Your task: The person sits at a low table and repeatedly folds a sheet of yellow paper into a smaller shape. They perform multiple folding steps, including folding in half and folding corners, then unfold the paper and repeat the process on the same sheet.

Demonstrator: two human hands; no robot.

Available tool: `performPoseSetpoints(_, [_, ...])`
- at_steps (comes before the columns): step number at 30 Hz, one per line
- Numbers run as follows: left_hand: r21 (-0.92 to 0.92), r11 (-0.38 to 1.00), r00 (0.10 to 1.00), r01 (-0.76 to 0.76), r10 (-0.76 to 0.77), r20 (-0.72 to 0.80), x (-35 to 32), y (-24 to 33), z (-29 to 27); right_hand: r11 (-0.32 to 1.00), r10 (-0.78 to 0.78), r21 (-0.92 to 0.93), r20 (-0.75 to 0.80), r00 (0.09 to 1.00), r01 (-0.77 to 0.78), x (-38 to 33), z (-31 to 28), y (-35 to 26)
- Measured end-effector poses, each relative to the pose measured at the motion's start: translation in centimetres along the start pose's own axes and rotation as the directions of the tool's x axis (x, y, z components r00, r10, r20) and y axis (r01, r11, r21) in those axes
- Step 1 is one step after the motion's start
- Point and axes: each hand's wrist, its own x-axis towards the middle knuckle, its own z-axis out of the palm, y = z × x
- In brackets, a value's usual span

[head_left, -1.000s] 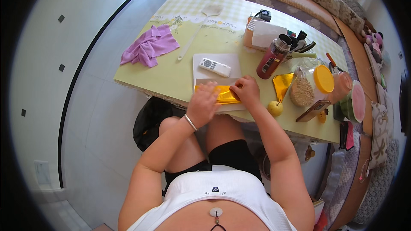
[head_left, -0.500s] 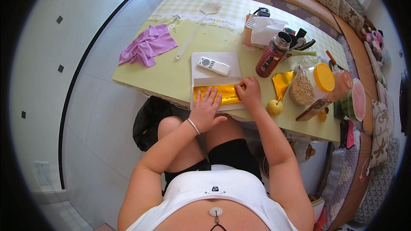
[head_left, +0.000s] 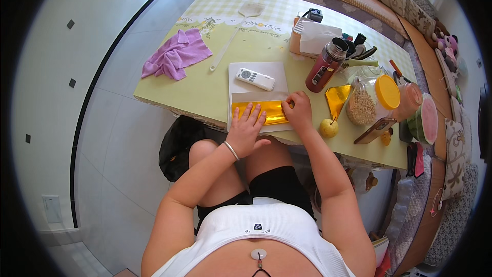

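I had the gold foil sheet [head_left: 259,111] lying on a white sheet of paper [head_left: 256,72] at the near edge of the table [head_left: 205,92]. My left hand [head_left: 246,129] lay flat on the foil's left part, fingers spread apart, while my right hand [head_left: 298,110] pinched its right end with fingertips together. One white remote [head_left: 255,78] rested just beyond the foil. I counted two gold pieces, the second [head_left: 337,99] lying right of my right hand, one yellow apple [head_left: 329,127], one red bottle [head_left: 325,65], and one purple cloth [head_left: 176,55].

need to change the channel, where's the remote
In the head view, the white remote lies on the white paper, just beyond the gold sheet, left of the red bottle.
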Motion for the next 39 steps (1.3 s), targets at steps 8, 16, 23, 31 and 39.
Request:
performPoseSetpoints(8, [0.011,1.0,0.999,0.011,-0.011,0.048,0.0,0.2,0.2,0.753,-0.347,-0.519,0.208,0.915,0.403,-1.8,-0.2,-4.2])
performPoseSetpoints(16, [-0.033,0.999,0.996,0.035,-0.032,0.083,-1.2,-0.6,0.3,0.885,-0.131,-0.33,0.501,0.856,0.329,-5.3,-1.2,-4.4])
performPoseSetpoints(23, [0.046,0.992,0.993,0.118,-0.119,0.02,-3.1,-2.3,0.0,0.895,-0.108,-0.329,0.494,0.862,0.301,-5.8,-3.4,-2.0])
performPoseSetpoints(31, [0.181,0.977,0.973,-0.117,0.149,-0.175,-1.4,-3.2,-3.1,0.88,-0.096,-0.369,0.48,0.872,0.299,-5.8,-3.0,-2.2])
performPoseSetpoints(39, [0.386,0.908,0.969,-0.161,0.22,-0.112,-0.6,-3.8,-2.2,0.856,-0.096,-0.415,0.459,0.883,0.309,-5.7,-2.9,-2.6])
